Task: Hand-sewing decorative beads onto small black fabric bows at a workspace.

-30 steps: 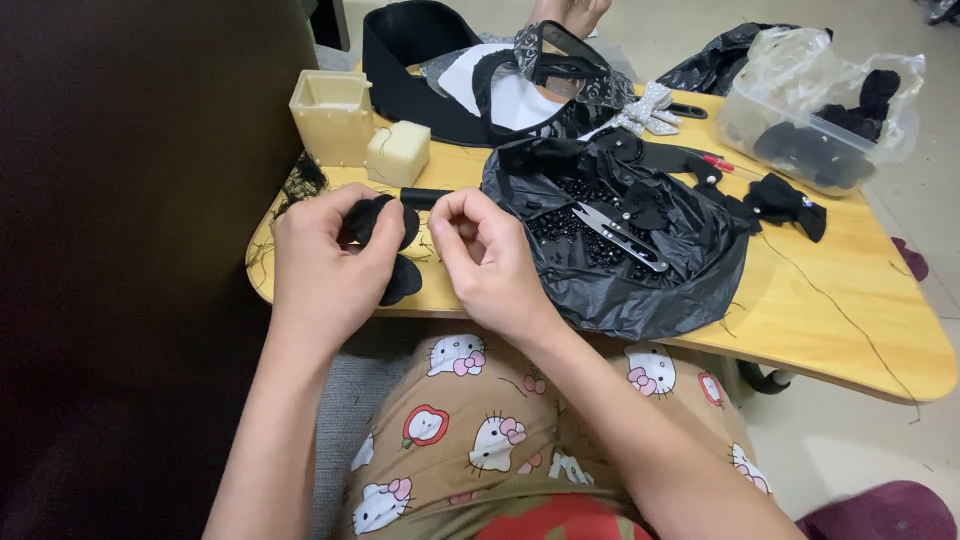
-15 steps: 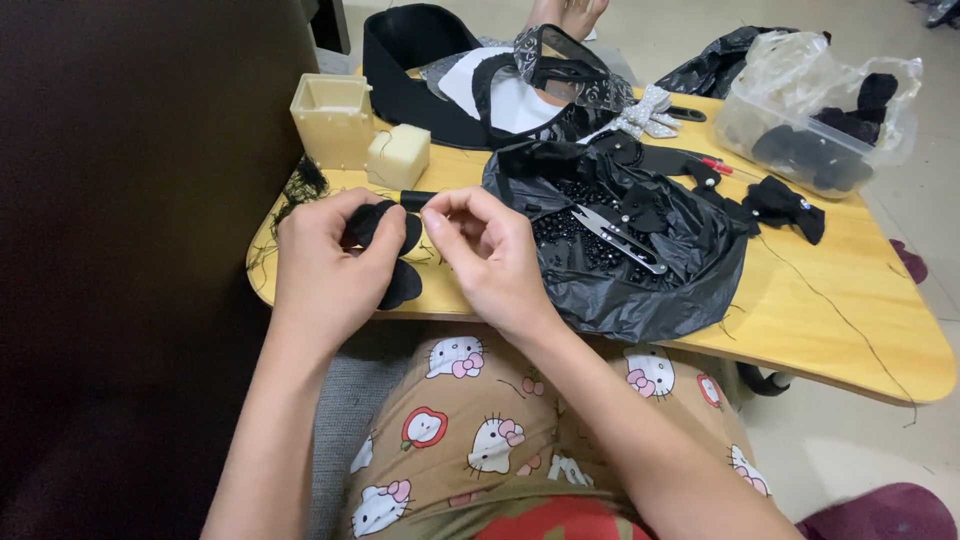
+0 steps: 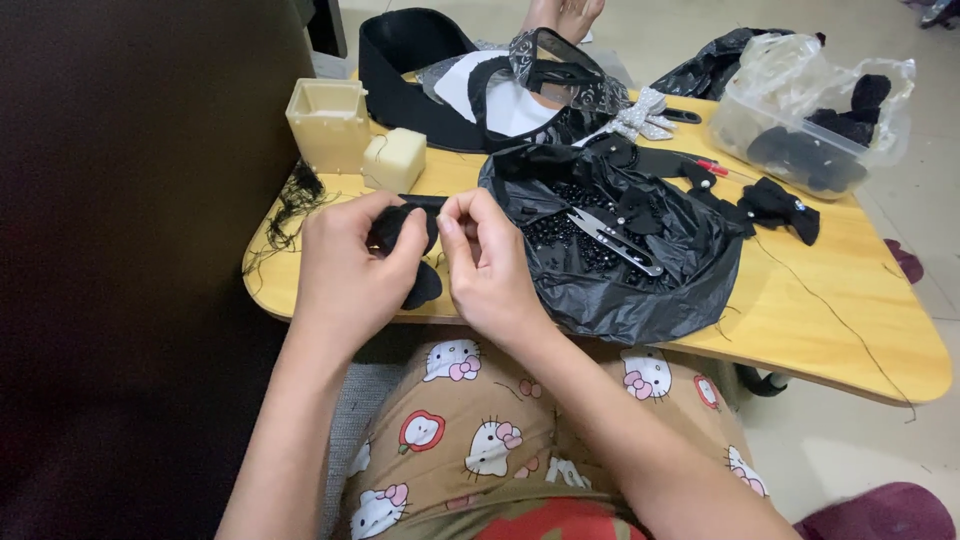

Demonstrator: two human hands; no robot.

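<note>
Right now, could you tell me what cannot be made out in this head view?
- Black fabric piece: mostly hidden by the left hand.
- Right hand fingertips: anything pinched there is too small to see.
- Clear plastic tub: its dark contents are blurred by crinkled film.

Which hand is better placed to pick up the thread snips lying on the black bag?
Probably the right hand. It sits beside the black bag where the snips lie, nothing between. The left hand is farther off and wrapped around the black fabric piece.
</note>
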